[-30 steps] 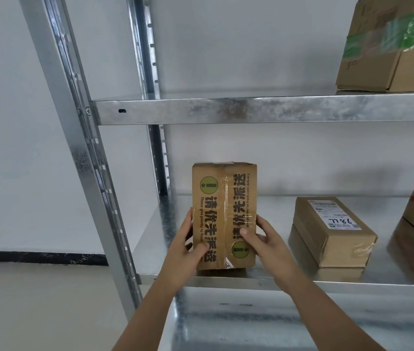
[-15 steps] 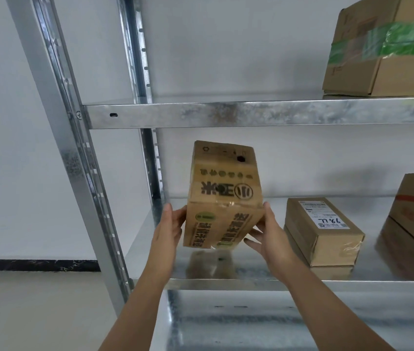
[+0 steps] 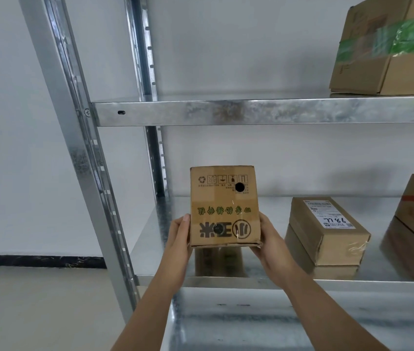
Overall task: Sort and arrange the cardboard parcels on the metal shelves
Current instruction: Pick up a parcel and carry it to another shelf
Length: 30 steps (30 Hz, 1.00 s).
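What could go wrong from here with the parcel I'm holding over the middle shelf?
The held parcel is clamped only by the left hand and right hand at its sides, nothing underneath, so it might slip onto the middle shelf. Set down carelessly toward the right, it may bump the labelled parcel. Its print faces upside down.

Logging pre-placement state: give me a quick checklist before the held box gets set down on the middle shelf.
1. Two-handed hold: left hand and right hand flank the printed box: ok.
2. Box clear of the middle shelf: its reflection shows below: ok.
3. Print upright: characters read upside down: not ok.
4. Free shelf space beneath the box: ok.
5. Gap to the labelled parcel on the right: ok.
6. Fingers under the box bottom: cannot tell.
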Each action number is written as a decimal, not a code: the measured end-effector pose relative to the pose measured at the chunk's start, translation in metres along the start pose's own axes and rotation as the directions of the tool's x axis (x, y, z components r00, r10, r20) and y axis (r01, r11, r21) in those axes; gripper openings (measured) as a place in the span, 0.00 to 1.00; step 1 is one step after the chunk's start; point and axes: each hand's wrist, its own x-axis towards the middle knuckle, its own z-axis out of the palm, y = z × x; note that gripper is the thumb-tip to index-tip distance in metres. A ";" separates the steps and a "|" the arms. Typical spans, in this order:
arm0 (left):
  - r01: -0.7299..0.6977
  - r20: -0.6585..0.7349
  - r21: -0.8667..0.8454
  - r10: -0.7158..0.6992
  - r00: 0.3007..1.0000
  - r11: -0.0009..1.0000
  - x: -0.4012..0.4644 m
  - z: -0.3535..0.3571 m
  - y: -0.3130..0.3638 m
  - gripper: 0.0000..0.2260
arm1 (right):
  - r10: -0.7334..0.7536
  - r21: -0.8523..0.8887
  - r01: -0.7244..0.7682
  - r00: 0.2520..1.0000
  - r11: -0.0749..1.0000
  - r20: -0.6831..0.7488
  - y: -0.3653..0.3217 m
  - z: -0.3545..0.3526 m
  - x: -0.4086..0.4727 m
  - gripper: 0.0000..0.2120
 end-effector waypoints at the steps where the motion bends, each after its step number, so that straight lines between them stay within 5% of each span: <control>1: 0.001 -0.003 0.005 -0.001 1.000 1.000 0.000 0.001 -0.003 0.24 | -0.001 -0.005 0.001 1.000 1.000 -0.003 0.002 -0.001 0.000 0.17; 6: -0.004 -0.016 0.016 0.004 1.000 1.000 0.003 0.000 -0.013 0.15 | 0.007 0.004 -0.007 1.000 1.000 -0.001 0.009 -0.003 0.002 0.17; 30: -0.017 0.005 -0.021 0.017 1.000 1.000 0.002 -0.001 -0.017 0.16 | 0.036 0.030 -0.035 0.999 0.999 -0.040 0.013 0.002 0.005 0.18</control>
